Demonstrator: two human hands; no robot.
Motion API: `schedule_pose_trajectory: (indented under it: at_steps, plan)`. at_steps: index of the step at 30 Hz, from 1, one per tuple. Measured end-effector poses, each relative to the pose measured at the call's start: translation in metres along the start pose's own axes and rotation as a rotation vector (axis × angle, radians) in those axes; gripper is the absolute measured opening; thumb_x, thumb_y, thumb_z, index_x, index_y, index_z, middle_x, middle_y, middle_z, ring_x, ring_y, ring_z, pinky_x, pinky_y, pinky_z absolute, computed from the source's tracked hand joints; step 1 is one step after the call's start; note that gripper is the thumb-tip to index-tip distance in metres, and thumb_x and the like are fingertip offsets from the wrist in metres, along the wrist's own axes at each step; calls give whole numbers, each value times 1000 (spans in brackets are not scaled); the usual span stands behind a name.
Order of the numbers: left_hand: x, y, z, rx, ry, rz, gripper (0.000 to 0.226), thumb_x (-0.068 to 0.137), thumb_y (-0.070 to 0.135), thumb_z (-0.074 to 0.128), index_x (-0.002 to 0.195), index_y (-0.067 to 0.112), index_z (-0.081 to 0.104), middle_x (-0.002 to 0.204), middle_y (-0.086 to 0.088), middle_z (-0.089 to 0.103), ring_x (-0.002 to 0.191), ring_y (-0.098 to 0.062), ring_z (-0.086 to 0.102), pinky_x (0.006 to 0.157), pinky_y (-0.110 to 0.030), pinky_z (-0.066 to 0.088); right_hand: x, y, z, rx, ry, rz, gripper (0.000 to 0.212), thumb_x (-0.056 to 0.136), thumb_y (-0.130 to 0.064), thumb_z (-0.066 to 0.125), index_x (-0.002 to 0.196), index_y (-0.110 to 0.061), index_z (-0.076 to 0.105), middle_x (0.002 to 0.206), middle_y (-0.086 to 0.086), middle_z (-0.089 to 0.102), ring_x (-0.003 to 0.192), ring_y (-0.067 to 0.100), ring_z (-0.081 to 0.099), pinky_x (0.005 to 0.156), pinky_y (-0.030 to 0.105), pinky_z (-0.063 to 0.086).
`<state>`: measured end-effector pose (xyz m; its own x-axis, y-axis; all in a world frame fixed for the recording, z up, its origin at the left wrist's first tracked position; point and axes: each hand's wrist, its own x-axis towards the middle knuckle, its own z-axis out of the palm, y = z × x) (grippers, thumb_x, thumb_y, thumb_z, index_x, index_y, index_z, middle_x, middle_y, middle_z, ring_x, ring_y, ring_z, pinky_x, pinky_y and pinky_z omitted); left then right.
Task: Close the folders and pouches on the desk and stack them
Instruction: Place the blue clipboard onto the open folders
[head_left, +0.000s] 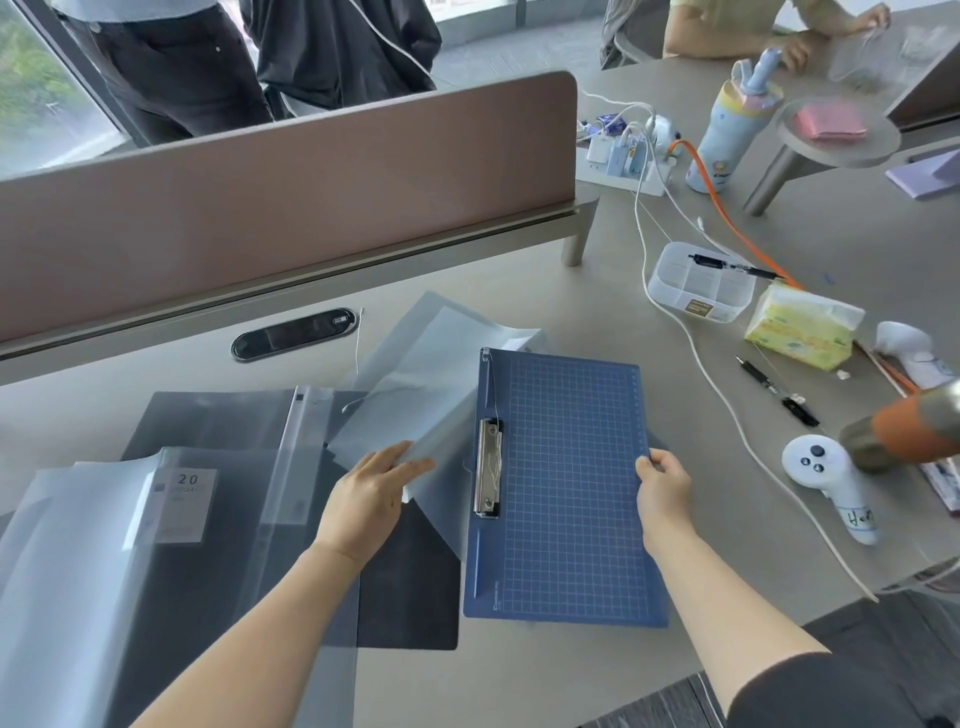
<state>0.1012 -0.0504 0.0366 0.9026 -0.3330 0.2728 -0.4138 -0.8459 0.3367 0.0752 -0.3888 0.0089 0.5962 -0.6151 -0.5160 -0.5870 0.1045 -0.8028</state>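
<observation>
Left grip (371, 491) pinches translucent cover (415, 395), thin, floppy, slippery; right grip (662, 480) clamps stiff blue clipboard folder (571, 488) at its right edge.

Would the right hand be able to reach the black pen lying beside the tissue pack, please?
Probably yes. The right hand grips only the blue clipboard's right edge, and bare desk, crossed by one white cable, lies between it and the black pen. It would have to let go first.
</observation>
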Motion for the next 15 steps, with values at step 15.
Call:
schedule_pose_trajectory:
  at_steps: [15]
  plan:
    - [40,20,-38,-203,78,-73,36,84,32,48,91,8,75,90,-2,74,59,-19,67,55,-33,58,-3,-9,4,33,43,-38,18,102,-18,44,107,-13,61,90,6,62,76,22,53,63,33,47]
